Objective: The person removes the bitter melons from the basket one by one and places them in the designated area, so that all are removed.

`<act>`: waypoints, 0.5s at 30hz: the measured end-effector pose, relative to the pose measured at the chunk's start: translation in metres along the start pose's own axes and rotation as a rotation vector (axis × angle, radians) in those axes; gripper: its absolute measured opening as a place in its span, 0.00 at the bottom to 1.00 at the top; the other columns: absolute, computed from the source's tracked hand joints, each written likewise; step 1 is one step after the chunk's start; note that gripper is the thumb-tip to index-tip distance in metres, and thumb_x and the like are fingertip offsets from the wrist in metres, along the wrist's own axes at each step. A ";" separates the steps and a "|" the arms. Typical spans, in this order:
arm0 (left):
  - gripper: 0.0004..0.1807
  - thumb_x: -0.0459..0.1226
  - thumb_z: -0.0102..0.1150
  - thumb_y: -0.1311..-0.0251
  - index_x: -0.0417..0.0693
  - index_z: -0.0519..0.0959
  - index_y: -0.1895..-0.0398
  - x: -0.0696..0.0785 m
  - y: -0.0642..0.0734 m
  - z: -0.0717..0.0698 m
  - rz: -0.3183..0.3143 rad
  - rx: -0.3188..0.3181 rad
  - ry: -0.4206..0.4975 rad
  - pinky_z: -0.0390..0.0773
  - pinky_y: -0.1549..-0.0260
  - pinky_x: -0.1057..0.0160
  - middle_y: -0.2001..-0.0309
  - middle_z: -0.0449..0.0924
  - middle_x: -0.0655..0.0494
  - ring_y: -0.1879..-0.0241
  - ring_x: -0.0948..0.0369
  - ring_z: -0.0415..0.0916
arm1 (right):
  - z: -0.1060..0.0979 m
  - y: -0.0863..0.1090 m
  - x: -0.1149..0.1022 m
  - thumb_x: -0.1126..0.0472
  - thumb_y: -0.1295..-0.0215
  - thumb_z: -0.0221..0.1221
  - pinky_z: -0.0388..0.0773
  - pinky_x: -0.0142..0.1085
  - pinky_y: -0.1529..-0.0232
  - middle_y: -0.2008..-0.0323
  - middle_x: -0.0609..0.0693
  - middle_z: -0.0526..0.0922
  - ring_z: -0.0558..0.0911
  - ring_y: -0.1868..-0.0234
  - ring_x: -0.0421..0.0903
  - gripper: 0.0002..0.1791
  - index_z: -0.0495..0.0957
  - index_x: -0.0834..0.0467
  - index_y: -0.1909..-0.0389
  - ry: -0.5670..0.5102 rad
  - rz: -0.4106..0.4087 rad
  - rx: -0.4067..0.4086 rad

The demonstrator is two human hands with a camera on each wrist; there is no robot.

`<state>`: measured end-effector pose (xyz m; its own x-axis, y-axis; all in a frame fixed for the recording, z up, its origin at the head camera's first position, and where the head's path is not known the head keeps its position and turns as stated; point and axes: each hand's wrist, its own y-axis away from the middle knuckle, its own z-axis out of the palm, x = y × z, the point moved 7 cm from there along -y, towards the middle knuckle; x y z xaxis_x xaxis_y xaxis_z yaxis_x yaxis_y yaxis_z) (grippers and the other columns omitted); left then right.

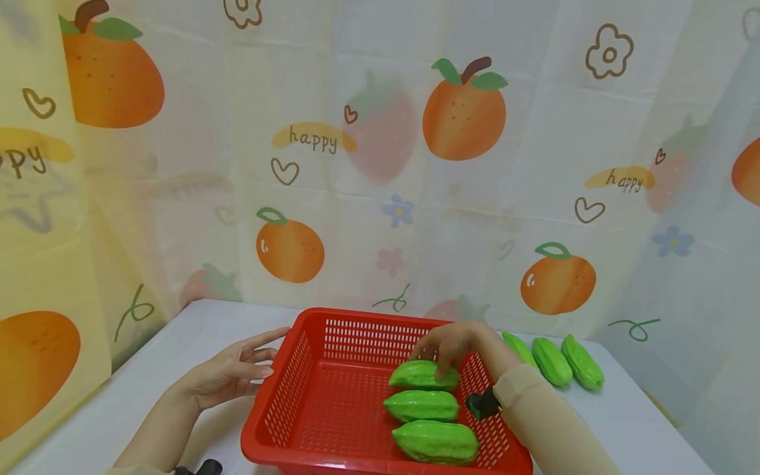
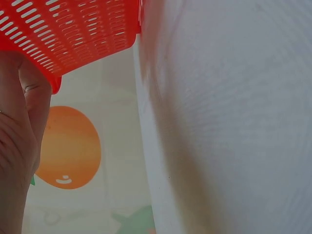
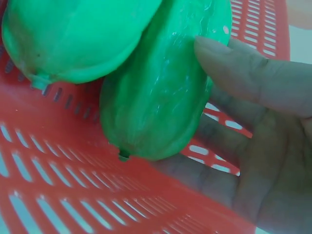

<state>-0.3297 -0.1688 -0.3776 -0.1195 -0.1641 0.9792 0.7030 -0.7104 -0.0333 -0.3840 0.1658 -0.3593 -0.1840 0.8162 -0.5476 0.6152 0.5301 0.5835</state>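
A red plastic basket [image 1: 350, 389] with slotted walls stands on the table. In its right half lie three green papayas in a row: a near one [image 1: 436, 442], a middle one [image 1: 423, 406] and a far one [image 1: 415, 374]. My right hand [image 1: 457, 343] reaches over the far wall and holds the far papaya; in the right wrist view the thumb presses one side of this papaya [image 3: 156, 92] and the fingers pass behind it. At the left rim is my left hand [image 1: 234, 369], fingers loosely extended against the basket's outside, also seen in the left wrist view.
On the white table [image 1: 641, 422], right of the basket, several more papayas [image 1: 552, 361] lie side by side, one partly hidden by my right arm. A fruit-printed curtain [image 1: 356, 198] hangs behind the table and along its sides.
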 end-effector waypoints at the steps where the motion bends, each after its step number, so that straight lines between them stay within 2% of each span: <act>1: 0.34 0.31 0.47 0.31 0.59 0.55 0.23 0.000 0.000 0.000 -0.002 0.001 -0.002 0.84 0.49 0.59 0.51 0.80 0.60 0.53 0.64 0.82 | -0.001 0.001 -0.001 0.73 0.38 0.61 0.81 0.34 0.60 0.44 0.52 0.80 0.81 0.49 0.43 0.27 0.76 0.50 0.40 0.012 -0.014 0.007; 7: 0.37 0.31 0.49 0.32 0.55 0.50 0.22 0.001 -0.001 -0.001 -0.029 0.015 -0.027 0.84 0.49 0.58 0.51 0.79 0.60 0.53 0.64 0.82 | -0.003 0.007 -0.012 0.73 0.39 0.61 0.77 0.31 0.63 0.47 0.53 0.81 0.78 0.52 0.43 0.28 0.75 0.52 0.38 0.082 -0.102 0.016; 12: 0.38 0.31 0.49 0.32 0.52 0.48 0.21 0.002 -0.001 -0.001 -0.034 0.014 -0.035 0.84 0.49 0.58 0.51 0.79 0.59 0.54 0.64 0.82 | -0.002 0.011 -0.023 0.73 0.40 0.62 0.76 0.31 0.61 0.48 0.54 0.81 0.78 0.52 0.44 0.28 0.75 0.54 0.38 0.100 -0.167 0.021; 15: 0.38 0.31 0.49 0.32 0.52 0.48 0.21 0.002 -0.002 -0.001 -0.030 0.006 -0.026 0.84 0.49 0.58 0.51 0.79 0.59 0.54 0.64 0.82 | -0.002 0.015 -0.031 0.72 0.40 0.62 0.76 0.31 0.60 0.49 0.51 0.81 0.77 0.50 0.44 0.28 0.75 0.51 0.38 0.114 -0.191 0.034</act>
<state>-0.3316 -0.1683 -0.3756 -0.1220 -0.1249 0.9846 0.7035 -0.7107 -0.0029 -0.3710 0.1493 -0.3322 -0.3838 0.7234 -0.5739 0.5862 0.6711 0.4540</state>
